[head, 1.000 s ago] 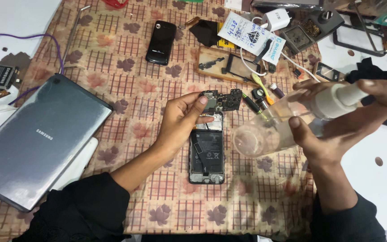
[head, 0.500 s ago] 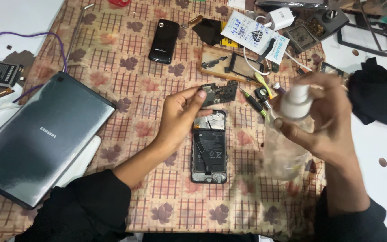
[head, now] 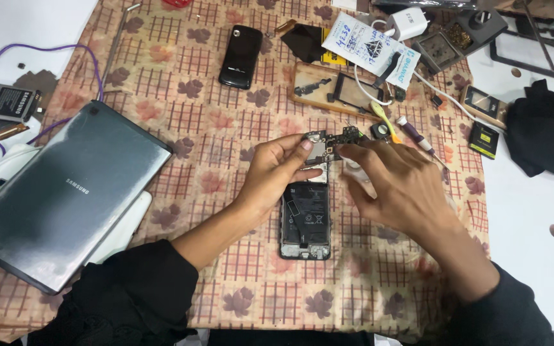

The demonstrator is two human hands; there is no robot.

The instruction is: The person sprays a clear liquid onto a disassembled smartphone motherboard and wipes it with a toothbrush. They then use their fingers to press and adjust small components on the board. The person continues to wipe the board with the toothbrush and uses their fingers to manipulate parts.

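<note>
While we pinch the small circuit board (head: pixel 329 142) in our left hand (head: pixel 276 172) just above the opened phone (head: pixel 305 220), so we can see it well, our right hand (head: pixel 397 186) touches it with loose, empty fingers.

One grey tablet (head: pixel 65 195) lying face down, one black phone (head: pixel 240 56), one opened phone (head: pixel 305 219) without its back, one circuit board (head: pixel 331 140), two hands, one loose battery (head: pixel 9 102), one white charger (head: pixel 410 23), one patterned cloth (head: pixel 226 122)
</note>
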